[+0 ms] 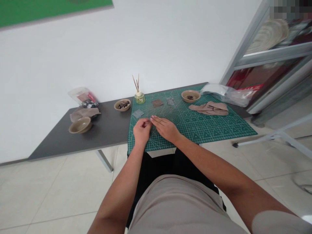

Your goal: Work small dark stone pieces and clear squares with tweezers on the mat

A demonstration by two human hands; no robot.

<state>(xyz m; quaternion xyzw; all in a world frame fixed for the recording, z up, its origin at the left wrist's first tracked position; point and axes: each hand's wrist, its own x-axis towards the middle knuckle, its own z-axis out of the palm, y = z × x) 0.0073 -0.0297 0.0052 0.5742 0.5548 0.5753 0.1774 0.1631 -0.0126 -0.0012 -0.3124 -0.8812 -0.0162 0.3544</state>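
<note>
My left hand (142,130) is over the front of the green cutting mat (195,122), its fingers curled inward. From the right, my right hand (167,129) reaches in with its fingers pressed together. The fingertips of both hands meet; anything pinched there is too small or hidden to make out. Just beyond my left hand lies a pale grey square (138,113). Farther back on the mat are a brown square (157,103) and a crinkled grey square (170,101), all flat.
A bowl of dark brown lumps (122,104) and a reed diffuser (139,97) stand behind. On the right are a bowl with dark bits (190,96), a beige cloth (211,108) and a plastic bag (225,93). Leftward, another bowl (80,126) sits by a cloth (85,113) and bag (84,97).
</note>
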